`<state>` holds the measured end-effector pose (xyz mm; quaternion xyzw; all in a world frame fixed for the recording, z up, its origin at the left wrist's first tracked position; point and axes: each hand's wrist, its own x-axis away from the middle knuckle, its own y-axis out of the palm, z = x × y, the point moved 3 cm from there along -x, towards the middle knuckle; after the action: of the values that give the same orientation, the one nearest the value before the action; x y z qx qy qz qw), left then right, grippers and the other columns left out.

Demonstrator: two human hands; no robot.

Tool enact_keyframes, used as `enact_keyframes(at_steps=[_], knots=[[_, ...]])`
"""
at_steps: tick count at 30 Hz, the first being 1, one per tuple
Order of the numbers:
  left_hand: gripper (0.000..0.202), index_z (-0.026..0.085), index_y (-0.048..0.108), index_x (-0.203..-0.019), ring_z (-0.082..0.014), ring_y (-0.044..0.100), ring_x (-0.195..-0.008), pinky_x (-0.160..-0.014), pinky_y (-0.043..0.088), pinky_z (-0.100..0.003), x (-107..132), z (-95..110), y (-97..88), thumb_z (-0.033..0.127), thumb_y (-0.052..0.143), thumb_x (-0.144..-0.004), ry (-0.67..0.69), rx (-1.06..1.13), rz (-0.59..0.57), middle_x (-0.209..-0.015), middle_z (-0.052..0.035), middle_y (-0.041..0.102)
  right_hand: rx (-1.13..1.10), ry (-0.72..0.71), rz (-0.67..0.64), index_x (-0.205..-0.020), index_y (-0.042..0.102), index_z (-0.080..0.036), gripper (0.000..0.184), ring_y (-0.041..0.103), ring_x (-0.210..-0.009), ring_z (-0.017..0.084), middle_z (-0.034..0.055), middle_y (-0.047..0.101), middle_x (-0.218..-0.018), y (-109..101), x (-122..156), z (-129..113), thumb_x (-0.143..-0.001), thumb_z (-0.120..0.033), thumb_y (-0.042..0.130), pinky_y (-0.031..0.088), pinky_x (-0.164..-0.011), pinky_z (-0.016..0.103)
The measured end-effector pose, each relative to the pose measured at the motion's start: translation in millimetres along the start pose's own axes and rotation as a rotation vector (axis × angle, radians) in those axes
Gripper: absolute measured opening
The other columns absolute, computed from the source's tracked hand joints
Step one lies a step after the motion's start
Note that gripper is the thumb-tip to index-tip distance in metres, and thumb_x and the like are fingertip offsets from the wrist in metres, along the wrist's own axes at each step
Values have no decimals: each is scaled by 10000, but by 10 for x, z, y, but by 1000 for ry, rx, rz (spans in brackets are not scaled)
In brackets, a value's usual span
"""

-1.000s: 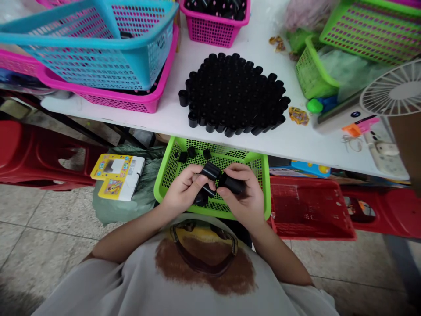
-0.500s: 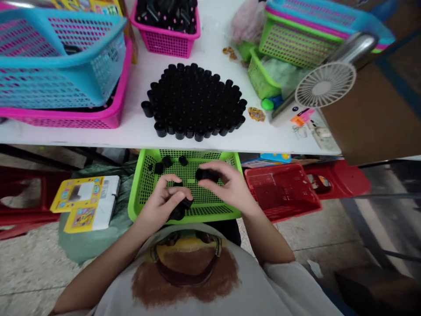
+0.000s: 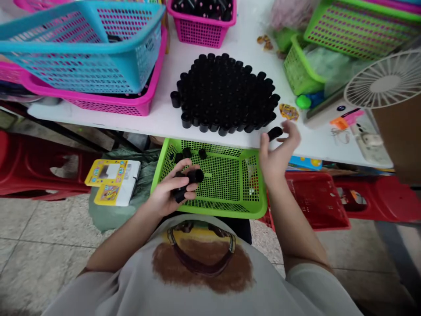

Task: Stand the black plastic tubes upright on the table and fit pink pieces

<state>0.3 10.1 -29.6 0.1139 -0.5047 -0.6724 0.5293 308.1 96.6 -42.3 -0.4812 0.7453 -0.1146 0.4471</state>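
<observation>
My left hand [image 3: 176, 186] is closed around several short black plastic cylinders [image 3: 195, 176], over the left part of a green mesh basket [image 3: 210, 212]. A few more black pieces [image 3: 187, 152] lie at that basket's far left end. At the table's front edge, my right hand [image 3: 279, 151] holds one black cylinder [image 3: 275, 133], tilted, between thumb and fingers. To its left stands a dense cluster of upright black cylinders [image 3: 226, 94] on the white table.
A blue basket [image 3: 88, 66] sits in a pink basket [image 3: 131, 105] at the left. Another pink basket [image 3: 202, 33] with black parts stands at the back. A small fan [image 3: 384, 83] and green baskets [image 3: 301, 66] are on the right; a red basket [image 3: 312, 202] lies below.
My right hand has risen from above the green basket to the table edge with a black cylinder. My left hand has turned, showing the cylinders in it. The view has shifted left.
</observation>
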Motion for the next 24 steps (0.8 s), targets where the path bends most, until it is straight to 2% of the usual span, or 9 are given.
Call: enact_keyframes(at_steps=[1, 2, 5, 8, 12, 15, 18, 21, 24], knots=[[431, 283, 795, -964, -53, 513, -597, -464, 416, -149, 12, 38, -26, 86, 942, -609, 35, -26, 16, -1074, 0, 784, -33, -74, -43, -1480, 498, -253, 468, 558, -1383, 360, 178, 587, -1424, 70, 82, -190, -1041, -399, 571, 463, -1150, 652], [442, 287, 805, -949, -45, 498, -587, -450, 401, -140, 22, 85, -52, 43, 922, -600, 72, -54, 35, -1072, 5, 784, -84, -168, -210, -1420, 566, -262, 390, 624, -1294, 330, 148, 650, -1325, 203, 182, -387, -1043, -361, 579, 501, -1132, 614], [426, 269, 819, -869, -25, 476, -555, -416, 365, -118, 33, 234, -109, -2, 913, -553, 160, -103, 93, -1047, 6, 784, -154, -256, -891, -1374, 653, -247, 384, 699, -1189, 297, 129, 701, -1295, 739, 575, -805, -992, -290, 677, 576, -1081, 546], [329, 239, 790, -782, -7, 451, -533, -419, 375, -104, 16, 308, -120, 51, 947, -562, 200, -85, 123, -1007, 2, 774, -122, -204, -1129, -1283, 710, -142, 411, 708, -1184, 346, 186, 724, -1238, 1143, 828, -925, -884, -186, 796, 606, -1030, 558], [309, 253, 798, -896, 0, 452, -525, -445, 405, -107, -14, 245, -86, 186, 976, -652, 206, -83, 126, -967, 11, 752, -178, -217, -1133, -1229, 724, -143, 349, 716, -1175, 309, 164, 742, -1191, 1222, 865, -983, -887, -75, 724, 600, -1056, 536], [423, 261, 806, -1050, 4, 486, -523, -451, 423, -118, -23, 172, -55, 231, 992, -671, 223, -117, 110, -968, 14, 739, -380, -216, -1018, -1352, 661, -199, 423, 702, -1173, 260, 145, 686, -1305, 948, 773, -1147, -939, -114, 628, 616, -1037, 493], [395, 223, 795, -961, -18, 536, -520, -455, 440, -135, -21, 132, -21, 239, 1023, -639, 264, -172, 79, -843, 26, 710, -579, -180, -794, -1341, 640, -238, 344, 688, -1147, 251, 125, 665, -1266, 590, 677, -1342, -1003, -203, 581, 633, -985, 485], [342, 189, 752, -872, -63, 569, -495, -440, 452, -170, -17, 114, 8, 310, 1007, -677, 335, -298, 54, -706, 31, 666, -592, -175, -661, -1243, 650, -252, 208, 690, -1127, 251, 110, 680, -1183, 357, 652, -1458, -1062, -323, 576, 631, -964, 467], [345, 178, 749, -950, -90, 613, -484, -428, 491, -205, -18, 83, 28, 424, 925, -783, 434, -436, 45, -779, -4, 724, -597, -172, -574, -1170, 640, -278, 154, 700, -1092, 250, 85, 698, -1131, 270, 662, -1475, -1062, -382, 604, 627, -928, 448]])
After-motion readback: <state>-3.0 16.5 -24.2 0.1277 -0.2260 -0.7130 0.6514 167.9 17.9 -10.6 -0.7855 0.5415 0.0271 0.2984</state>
